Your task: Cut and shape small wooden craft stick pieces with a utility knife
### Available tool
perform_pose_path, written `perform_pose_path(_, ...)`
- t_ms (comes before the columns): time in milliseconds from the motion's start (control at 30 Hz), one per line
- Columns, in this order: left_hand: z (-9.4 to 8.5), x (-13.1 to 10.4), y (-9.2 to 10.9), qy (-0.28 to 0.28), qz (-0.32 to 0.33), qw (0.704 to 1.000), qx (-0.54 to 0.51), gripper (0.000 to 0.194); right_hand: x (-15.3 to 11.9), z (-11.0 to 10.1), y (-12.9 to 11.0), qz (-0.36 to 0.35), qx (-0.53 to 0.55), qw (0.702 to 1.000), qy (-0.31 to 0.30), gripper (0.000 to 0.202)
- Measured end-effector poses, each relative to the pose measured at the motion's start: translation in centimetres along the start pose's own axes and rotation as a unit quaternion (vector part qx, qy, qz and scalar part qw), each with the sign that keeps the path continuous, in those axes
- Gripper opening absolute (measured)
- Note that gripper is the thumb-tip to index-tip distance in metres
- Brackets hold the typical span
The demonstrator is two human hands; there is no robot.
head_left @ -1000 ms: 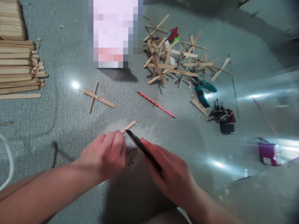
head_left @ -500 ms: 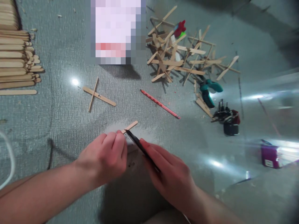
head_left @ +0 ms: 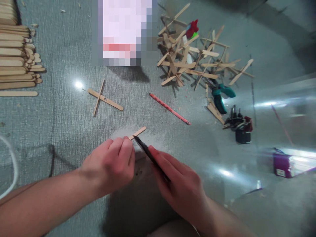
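Note:
My left hand (head_left: 115,161) is closed on the near end of a wooden craft stick (head_left: 140,131), whose far end juts out past the fingers to the upper right. A slim black knife (head_left: 144,148) is gripped in my right hand (head_left: 179,181), and its pointed tip rests on the stick close to my left fingertips. Farther up lie two crossed craft sticks (head_left: 110,103), the wider one with small dark marks. To the right of them is a red pencil (head_left: 170,109).
Stacked craft sticks (head_left: 12,61) fill the left edge. At the upper right are a heap of crossed sticks (head_left: 177,64), teal-handled pliers (head_left: 219,100), and a black object (head_left: 243,135). A purple box (head_left: 282,164) stands at far right, a white cable (head_left: 13,164) at left. A blurred pale block (head_left: 123,29) is at top.
The view has shifted very slightly. Both hands keep their hold, and the knife tip stays at nearly the same spot on the stick.

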State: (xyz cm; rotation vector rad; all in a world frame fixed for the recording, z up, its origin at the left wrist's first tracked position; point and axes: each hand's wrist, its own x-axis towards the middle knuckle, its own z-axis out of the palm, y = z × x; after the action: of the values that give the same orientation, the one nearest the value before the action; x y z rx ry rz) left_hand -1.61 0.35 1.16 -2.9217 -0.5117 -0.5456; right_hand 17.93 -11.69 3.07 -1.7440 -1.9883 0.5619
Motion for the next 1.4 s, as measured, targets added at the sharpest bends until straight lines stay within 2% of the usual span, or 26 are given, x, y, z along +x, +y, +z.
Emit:
perform_pose_path(433,0.0,0.0,-0.1,-0.004,-0.004,1.0,0.002,0.022,-0.2,0.4,-0.1,-0.012,-0.023,1.0,0.005,0.045)
perform_pose_path(833,-0.3,0.3,-0.3,-0.009,0.002,1.0,-0.012,0.025,-0.3,0.3,-0.2,-0.019,-0.028,0.999,0.006,0.05)
perform_pose_path(1033,0.0,0.2,-0.3,0.003,-0.011,1.0,-0.016,0.025,-0.5,0.5,-0.7,-0.039,-0.083,0.996,0.015,0.047)
perform_pose_path(1400,0.4,0.1,-0.6,0.003,-0.058,0.997,-0.046,0.027,0.2,0.5,-1.1,-0.033,-0.081,0.996,0.019,0.035)
